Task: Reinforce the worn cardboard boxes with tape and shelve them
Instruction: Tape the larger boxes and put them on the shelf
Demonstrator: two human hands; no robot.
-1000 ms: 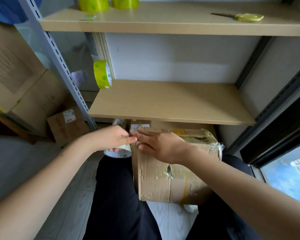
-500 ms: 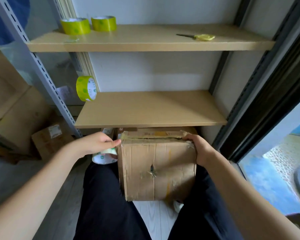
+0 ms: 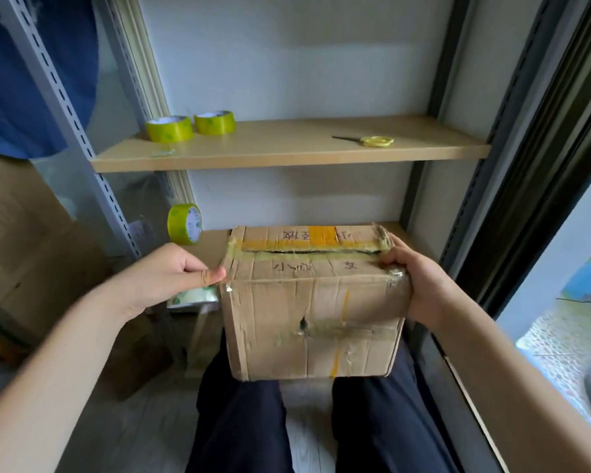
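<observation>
We cannot see the fingers of the right hand (image 3: 420, 285); they pass behind the far right side of the cardboard box (image 3: 314, 302). The box hides most of the lower shelf (image 3: 212, 244). The tape roll (image 3: 193, 297) under the left hand (image 3: 171, 278) shows only in part. The writing on the box top is too blurred for us to read.

You get soft daylight from the window (image 3: 560, 319) at your right; the white wall (image 3: 287, 63) is evenly lit. Shelves (image 3: 287, 155) cast faint shadows beneath. Wide-angle bending curves the uprights; edges blur slightly, no harsh glare.
</observation>
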